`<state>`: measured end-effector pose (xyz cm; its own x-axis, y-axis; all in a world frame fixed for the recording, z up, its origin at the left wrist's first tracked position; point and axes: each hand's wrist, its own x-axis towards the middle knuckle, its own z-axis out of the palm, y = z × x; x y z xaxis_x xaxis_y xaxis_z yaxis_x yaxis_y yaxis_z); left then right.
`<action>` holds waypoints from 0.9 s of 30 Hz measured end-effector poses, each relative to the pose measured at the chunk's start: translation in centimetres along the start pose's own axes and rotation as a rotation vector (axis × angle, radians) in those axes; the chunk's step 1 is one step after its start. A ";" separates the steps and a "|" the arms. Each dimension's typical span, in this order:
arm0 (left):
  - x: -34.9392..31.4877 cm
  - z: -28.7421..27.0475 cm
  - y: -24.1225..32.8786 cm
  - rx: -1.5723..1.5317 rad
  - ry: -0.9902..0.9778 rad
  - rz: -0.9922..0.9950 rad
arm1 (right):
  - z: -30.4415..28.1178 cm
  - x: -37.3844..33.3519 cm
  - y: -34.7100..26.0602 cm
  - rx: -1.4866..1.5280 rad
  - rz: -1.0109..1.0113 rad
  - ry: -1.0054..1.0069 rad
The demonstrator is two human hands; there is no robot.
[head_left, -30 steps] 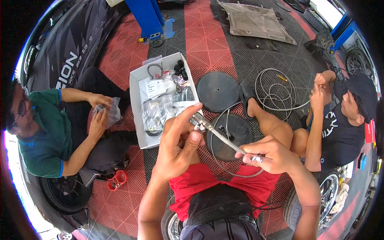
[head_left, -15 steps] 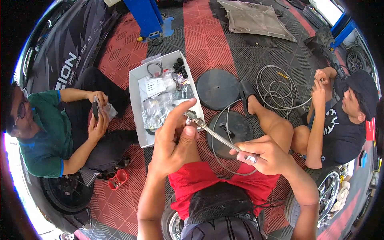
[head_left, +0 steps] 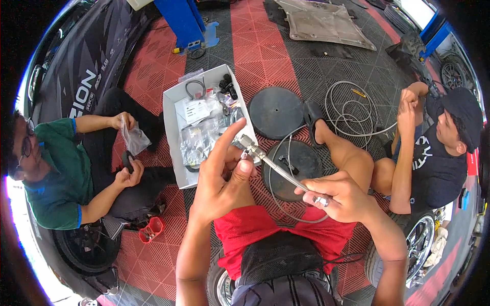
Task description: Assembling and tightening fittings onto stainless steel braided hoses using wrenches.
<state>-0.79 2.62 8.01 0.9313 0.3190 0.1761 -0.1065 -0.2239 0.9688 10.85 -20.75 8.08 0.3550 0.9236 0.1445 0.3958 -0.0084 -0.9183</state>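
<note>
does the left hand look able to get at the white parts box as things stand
Probably yes: the white box is open on top and nothing seems to block the left hand, though it would likely have to release the metal fitting first.

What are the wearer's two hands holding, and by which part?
A metallic hose: the left hand holds it by the fitting at its upper end; the right hand grips it farther down.

Wearer's hands (head_left: 217, 186) (head_left: 342, 199): two. Braided metal hose (head_left: 284, 174) between hands: one. Seated co-workers (head_left: 58, 176) (head_left: 439, 168): two. Open white box (head_left: 172, 130): one. Round black discs (head_left: 275, 113) (head_left: 309, 159): two. Red parts tray (head_left: 159, 224): one. Flat grey-brown panel (head_left: 329, 25): one. Blue floor-standing posts (head_left: 178, 23) (head_left: 434, 35): two.
</note>
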 end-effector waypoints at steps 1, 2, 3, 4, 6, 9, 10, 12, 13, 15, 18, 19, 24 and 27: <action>0.0 -0.1 0.0 -0.007 0.010 0.005 | 0.1 0.0 0.0 -0.045 -0.044 0.025; 0.1 -0.3 0.2 -0.008 0.008 0.004 | 0.2 0.0 0.0 -0.044 -0.042 0.026; 0.1 -0.8 0.5 -0.011 -0.046 -0.051 | 0.4 0.0 0.0 -0.089 -0.021 0.028; 0.2 -1.2 0.9 -0.014 -0.099 -0.106 | 0.4 0.0 0.0 -0.133 0.000 0.031; 0.4 -1.4 1.2 -0.010 -0.105 -0.162 | 0.5 0.0 -0.1 -0.190 0.016 0.010; 0.6 -1.8 1.4 0.022 -0.127 -0.251 | 1.0 0.0 0.2 -0.258 0.002 0.013; 0.6 -1.9 1.4 0.048 -0.145 -0.285 | 1.2 0.1 0.3 -0.269 -0.027 0.037; 0.5 -1.9 1.6 0.066 -0.147 -0.258 | 1.5 0.0 0.6 -0.241 -0.027 0.057; 0.5 -1.9 1.7 0.081 -0.148 -0.231 | 1.6 -0.1 0.6 -0.214 -0.026 0.077; 0.3 -1.8 1.1 0.091 -0.129 -0.194 | 1.7 0.2 0.3 -0.238 -0.029 0.049; 0.3 -1.9 1.2 0.075 -0.121 -0.193 | 1.6 0.1 0.3 -0.253 -0.035 0.025; 0.3 -2.0 1.3 0.052 -0.131 -0.231 | 1.6 0.0 0.4 -0.240 -0.040 0.027; 0.2 -2.3 0.6 -0.053 -0.162 -0.266 | 1.1 -0.1 1.1 -0.053 0.015 -0.056; 0.1 -1.8 0.4 -0.074 -0.151 -0.230 | 0.8 0.0 1.2 0.068 0.080 -0.112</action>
<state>-1.33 4.21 8.71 0.9747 0.2114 -0.0723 0.0936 -0.0922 0.9913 10.62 -20.47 6.66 0.2843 0.9582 0.0317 0.3104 -0.0607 -0.9487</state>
